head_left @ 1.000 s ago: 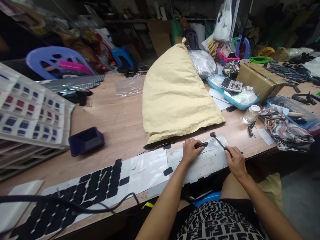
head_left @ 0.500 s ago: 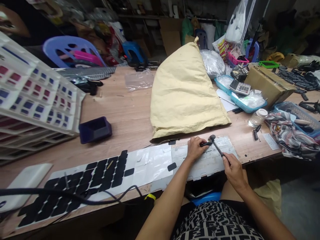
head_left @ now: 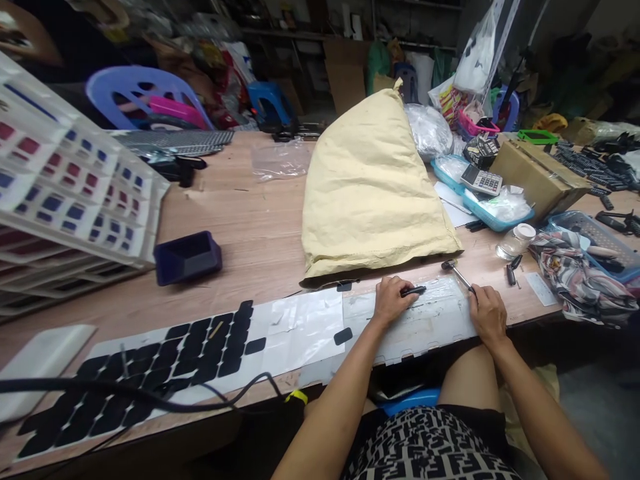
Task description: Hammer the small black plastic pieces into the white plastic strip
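Note:
My left hand [head_left: 391, 300] is closed on a small black rod-like piece [head_left: 414, 291], which sticks out to the right of the fingers. It rests on a pale, tape-covered board [head_left: 425, 327] at the table's front edge. My right hand [head_left: 487, 312] is wrapped round the handle of a small hammer [head_left: 457, 273]. The hammer's dark head lies near the board's far right corner, apart from the black piece. Left of the board, a white sheet [head_left: 305, 333] carries several black rounded patches [head_left: 200, 340].
Behind my hands lies a large cream sack [head_left: 375, 200]. To the right are a clear jar [head_left: 515, 241], a blue tray with a calculator [head_left: 481, 180], a cardboard box [head_left: 537, 177] and a crumpled cloth [head_left: 585, 273]. A purple bin [head_left: 187, 259], white crate [head_left: 75, 180] and black cable [head_left: 150, 393] are left.
My right hand has moved the hammer right, away from the black piece, and its head now sits lower on the table side. My left hand has stayed nearly in place.

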`<state>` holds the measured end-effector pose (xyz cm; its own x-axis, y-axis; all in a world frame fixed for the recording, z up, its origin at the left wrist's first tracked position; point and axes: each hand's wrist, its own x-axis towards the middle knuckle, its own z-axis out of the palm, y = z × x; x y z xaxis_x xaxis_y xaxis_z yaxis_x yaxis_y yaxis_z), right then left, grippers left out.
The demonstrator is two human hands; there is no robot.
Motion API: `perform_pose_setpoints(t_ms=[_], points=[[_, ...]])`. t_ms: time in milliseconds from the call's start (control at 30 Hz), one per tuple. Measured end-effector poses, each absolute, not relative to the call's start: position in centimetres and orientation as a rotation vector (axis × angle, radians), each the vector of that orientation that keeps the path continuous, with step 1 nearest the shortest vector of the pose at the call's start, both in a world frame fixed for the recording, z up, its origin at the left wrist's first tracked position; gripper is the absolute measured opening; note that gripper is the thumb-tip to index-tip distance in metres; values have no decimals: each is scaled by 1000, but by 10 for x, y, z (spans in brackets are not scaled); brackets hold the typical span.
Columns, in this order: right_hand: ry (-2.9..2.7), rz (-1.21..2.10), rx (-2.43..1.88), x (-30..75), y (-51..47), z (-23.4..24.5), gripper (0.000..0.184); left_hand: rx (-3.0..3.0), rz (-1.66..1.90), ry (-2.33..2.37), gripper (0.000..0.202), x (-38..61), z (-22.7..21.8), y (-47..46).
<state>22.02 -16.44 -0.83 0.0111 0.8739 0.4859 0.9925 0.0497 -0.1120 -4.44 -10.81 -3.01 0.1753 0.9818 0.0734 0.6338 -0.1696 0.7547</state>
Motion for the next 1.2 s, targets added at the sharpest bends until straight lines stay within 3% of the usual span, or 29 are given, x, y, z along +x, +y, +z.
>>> perform_pose_setpoints(t_ms=[267, 433, 600, 833, 967, 1067, 1200], points=[[-1863, -430, -2031, 221, -162, -19, 25, 1904, 793, 1516, 14, -47, -21, -111], [-1871, -357, -2061, 220, -162, -19, 26, 1965, 937, 1256, 25, -56, -6, -182], [-1861, -334, -2054, 219, -163, -19, 26, 1961, 491, 1005, 33, -65, -31, -275], [-1858, -359, -2072, 219, -164, -19, 25, 1806, 36, 1550, 35, -70, -87, -290], [-1856, -382, -2069, 218, -164, -20, 24, 1826, 64, 1387, 30, -64, -51, -284], [-1856, -396, -2051, 218, -164, -20, 23, 1772, 312, 1159, 25, -47, -9, -253], [-1850, -388, -2055, 217, -164, -20, 23, 1936, 672, 1424, 28, -13, 14, -159]])
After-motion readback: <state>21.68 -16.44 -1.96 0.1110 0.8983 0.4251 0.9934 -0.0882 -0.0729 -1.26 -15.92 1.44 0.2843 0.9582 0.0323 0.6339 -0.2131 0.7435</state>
